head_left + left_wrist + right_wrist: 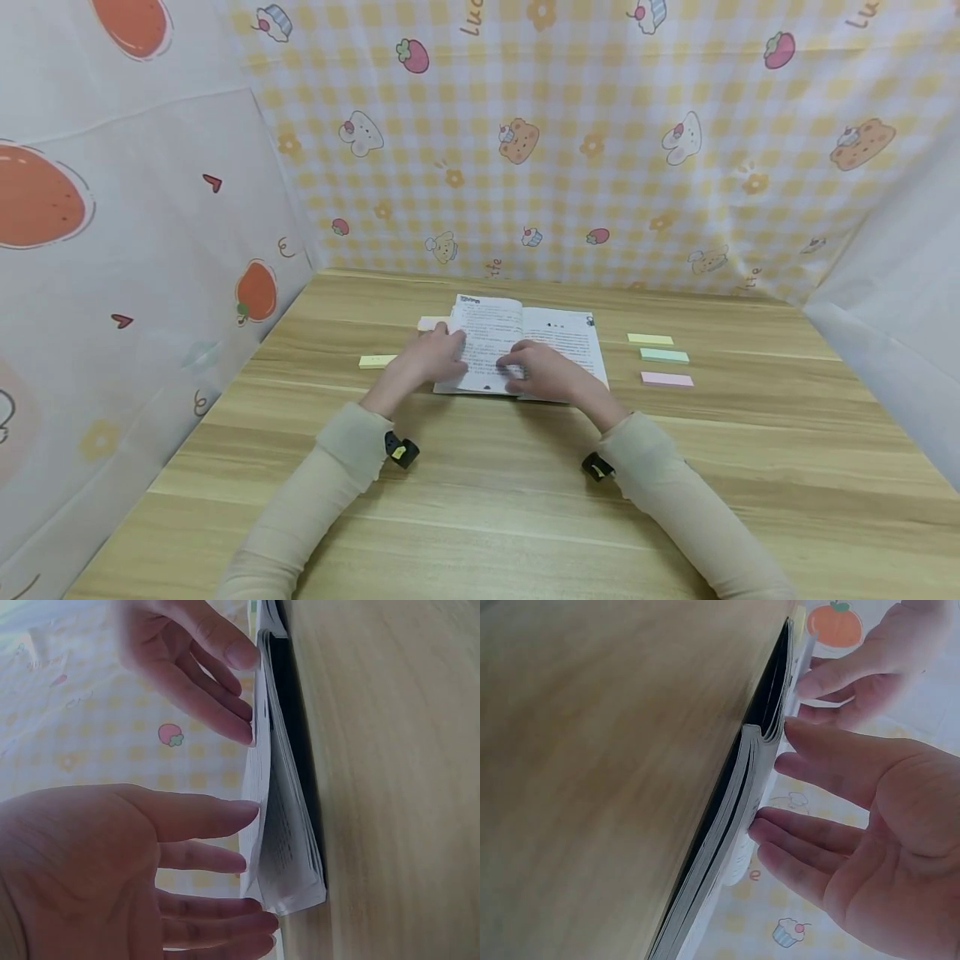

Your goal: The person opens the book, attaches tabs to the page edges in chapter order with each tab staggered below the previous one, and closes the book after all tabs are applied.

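An open book [491, 333] with printed pages lies on the wooden table in the head view. My left hand [429, 360] rests at its left edge, fingers fairly straight against the left page. Near the spine, my right hand [551, 371] touches the lower part of the pages with extended fingertips. From the left wrist view, the left thumb [232, 816] meets the page surface, while some fingers reach past the outer edge. In the right wrist view, the right fingertips [769, 829] lie against the page beside the spine. Neither hand grips anything.
Left of the book are a yellow sticky-note strip [375, 362] and a pale strip [433, 322] partly behind the left hand. To the right lie yellow [650, 339], green [664, 356] and pink strips [667, 379]. A patterned cloth [570, 192] hangs behind the table.
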